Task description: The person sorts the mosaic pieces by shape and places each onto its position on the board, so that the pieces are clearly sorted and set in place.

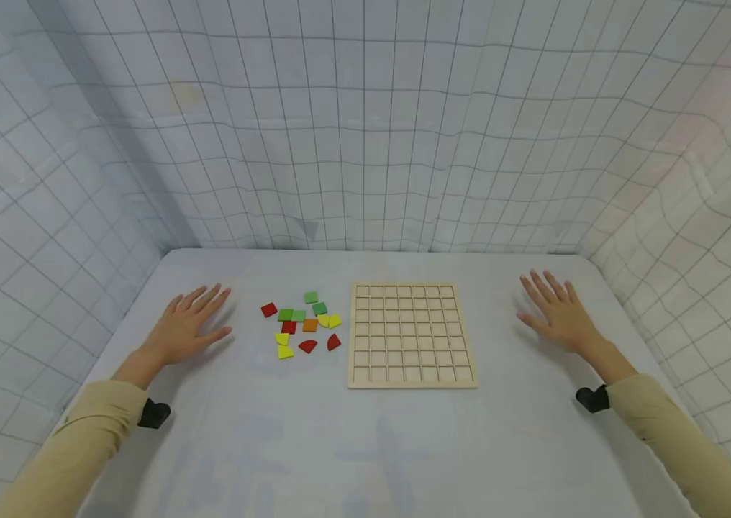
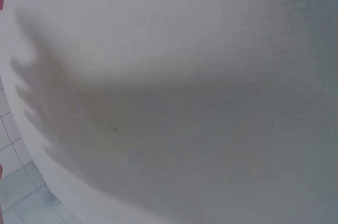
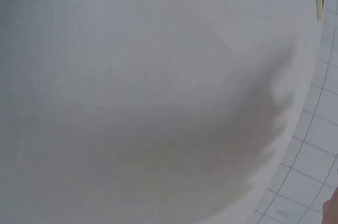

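Note:
My left hand (image 1: 184, 327) is spread with straight fingers over the left side of the table, holding nothing. To its right lie loose flat pieces: green squares (image 1: 285, 315), red squares (image 1: 269, 309), an orange square (image 1: 310, 325), yellow pieces (image 1: 284, 352) and red rounded wedges (image 1: 308, 347). A pale wooden board (image 1: 412, 335) with a grid of square recesses lies right of the pieces. Beyond it, on the table's right side, my right hand (image 1: 556, 313) has its fingers stretched out and grips nothing. Both wrist views show mostly tabletop with each hand's shadow.
The white table (image 1: 314, 446) ends at a far edge before a white curtain (image 1: 378, 144) with a dark grid pattern. Similar gridded sheets (image 1: 715, 237) hang at both sides. A black wrist device (image 1: 155, 414) sits at the left cuff, another (image 1: 592, 398) at the right.

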Demonstrator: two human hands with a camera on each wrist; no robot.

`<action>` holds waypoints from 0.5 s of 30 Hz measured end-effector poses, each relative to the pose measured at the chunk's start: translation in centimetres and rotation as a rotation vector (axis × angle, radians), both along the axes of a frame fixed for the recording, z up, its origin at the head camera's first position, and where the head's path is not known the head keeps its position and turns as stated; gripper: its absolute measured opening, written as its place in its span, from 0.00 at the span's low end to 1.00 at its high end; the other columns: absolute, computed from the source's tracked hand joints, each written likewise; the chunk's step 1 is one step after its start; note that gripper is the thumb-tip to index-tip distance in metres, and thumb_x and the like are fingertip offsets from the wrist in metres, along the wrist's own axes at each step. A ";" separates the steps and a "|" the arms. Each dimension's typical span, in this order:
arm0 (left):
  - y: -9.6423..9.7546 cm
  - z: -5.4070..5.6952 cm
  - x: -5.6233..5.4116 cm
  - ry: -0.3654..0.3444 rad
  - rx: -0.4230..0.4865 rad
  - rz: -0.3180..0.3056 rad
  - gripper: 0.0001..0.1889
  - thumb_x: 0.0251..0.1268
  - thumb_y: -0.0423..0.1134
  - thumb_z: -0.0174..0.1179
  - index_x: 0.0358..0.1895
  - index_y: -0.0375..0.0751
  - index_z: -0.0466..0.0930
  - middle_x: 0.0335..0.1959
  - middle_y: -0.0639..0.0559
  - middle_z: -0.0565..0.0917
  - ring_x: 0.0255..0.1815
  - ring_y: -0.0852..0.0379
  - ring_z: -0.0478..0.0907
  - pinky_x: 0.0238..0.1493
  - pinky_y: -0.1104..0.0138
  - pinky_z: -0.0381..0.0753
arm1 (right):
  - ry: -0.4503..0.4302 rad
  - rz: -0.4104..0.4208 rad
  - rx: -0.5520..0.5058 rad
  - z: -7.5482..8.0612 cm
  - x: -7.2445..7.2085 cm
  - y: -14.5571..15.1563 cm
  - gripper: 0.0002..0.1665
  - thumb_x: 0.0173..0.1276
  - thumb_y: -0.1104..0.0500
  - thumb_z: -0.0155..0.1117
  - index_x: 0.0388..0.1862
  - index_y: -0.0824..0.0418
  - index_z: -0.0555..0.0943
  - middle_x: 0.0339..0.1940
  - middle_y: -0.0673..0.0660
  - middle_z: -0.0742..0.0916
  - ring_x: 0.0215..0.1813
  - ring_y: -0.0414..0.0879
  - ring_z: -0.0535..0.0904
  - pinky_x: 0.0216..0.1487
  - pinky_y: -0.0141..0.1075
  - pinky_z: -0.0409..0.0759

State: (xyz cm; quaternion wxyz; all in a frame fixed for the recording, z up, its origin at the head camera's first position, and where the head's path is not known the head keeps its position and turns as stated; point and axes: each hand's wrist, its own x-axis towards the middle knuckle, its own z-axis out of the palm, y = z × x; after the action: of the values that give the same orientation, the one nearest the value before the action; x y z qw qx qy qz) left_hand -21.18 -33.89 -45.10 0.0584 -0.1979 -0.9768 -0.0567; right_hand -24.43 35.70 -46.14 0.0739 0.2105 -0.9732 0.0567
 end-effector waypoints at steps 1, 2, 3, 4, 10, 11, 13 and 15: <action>0.2 0.0 0.0 0.010 0.007 -0.001 0.39 0.66 0.57 0.56 0.76 0.46 0.54 0.73 0.37 0.62 0.72 0.34 0.56 0.66 0.37 0.53 | 0.017 0.009 0.001 -0.1 0.2 -0.1 0.45 0.73 0.39 0.48 0.79 0.54 0.45 0.79 0.63 0.55 0.79 0.62 0.44 0.71 0.66 0.44; 0.3 0.0 -0.1 0.015 0.013 0.000 0.38 0.66 0.56 0.56 0.75 0.44 0.56 0.72 0.36 0.64 0.71 0.34 0.58 0.65 0.37 0.55 | 0.031 0.020 0.000 -0.1 0.3 -0.2 0.45 0.73 0.39 0.48 0.79 0.55 0.46 0.79 0.64 0.55 0.79 0.62 0.45 0.71 0.65 0.44; 0.5 0.1 -0.1 0.024 0.020 -0.001 0.37 0.65 0.55 0.57 0.74 0.43 0.59 0.71 0.36 0.65 0.70 0.34 0.59 0.64 0.37 0.57 | 0.042 0.029 -0.003 -0.2 0.5 -0.3 0.44 0.73 0.40 0.49 0.79 0.55 0.46 0.78 0.64 0.56 0.79 0.62 0.46 0.72 0.65 0.45; 0.7 0.0 -0.1 0.028 0.027 0.000 0.36 0.65 0.54 0.57 0.72 0.41 0.61 0.69 0.35 0.67 0.69 0.35 0.60 0.63 0.38 0.58 | 0.054 0.040 -0.008 -0.2 0.7 -0.4 0.44 0.73 0.41 0.49 0.79 0.56 0.47 0.78 0.64 0.57 0.78 0.62 0.48 0.72 0.64 0.45; 1.8 -0.2 -0.7 0.063 0.077 0.020 0.31 0.63 0.49 0.61 0.66 0.39 0.70 0.62 0.35 0.75 0.62 0.36 0.68 0.57 0.38 0.66 | 0.114 0.087 -0.029 -0.2 1.7 -1.6 0.43 0.72 0.44 0.53 0.78 0.58 0.52 0.75 0.64 0.64 0.74 0.62 0.58 0.71 0.61 0.52; 2.0 -0.3 -0.8 0.071 0.088 0.024 0.30 0.62 0.49 0.61 0.65 0.39 0.71 0.61 0.36 0.77 0.61 0.36 0.69 0.56 0.38 0.67 | 0.122 0.096 -0.025 -0.3 1.9 -1.7 0.43 0.72 0.44 0.54 0.78 0.59 0.52 0.75 0.64 0.65 0.74 0.61 0.59 0.71 0.60 0.54; 2.4 -0.6 -1.0 0.080 0.111 0.035 0.29 0.62 0.48 0.62 0.64 0.39 0.73 0.58 0.36 0.79 0.59 0.37 0.71 0.54 0.40 0.69 | 0.131 0.114 -0.018 -0.4 2.3 -2.2 0.43 0.71 0.44 0.54 0.78 0.59 0.52 0.75 0.63 0.65 0.74 0.60 0.59 0.70 0.59 0.55; 2.8 -0.8 -1.2 0.083 0.134 0.043 0.28 0.62 0.48 0.62 0.63 0.39 0.74 0.57 0.37 0.80 0.57 0.38 0.72 0.52 0.41 0.70 | 0.133 0.135 -0.021 -0.6 2.8 -2.6 0.44 0.71 0.44 0.56 0.78 0.59 0.52 0.75 0.63 0.65 0.75 0.59 0.58 0.70 0.58 0.56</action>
State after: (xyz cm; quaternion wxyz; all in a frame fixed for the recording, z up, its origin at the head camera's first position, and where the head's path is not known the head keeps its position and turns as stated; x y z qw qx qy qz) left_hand -22.37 -31.09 -45.86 0.1132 -0.1745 -0.9716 -0.1124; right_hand -21.58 33.06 -46.69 0.1363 0.2782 -0.9491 0.0575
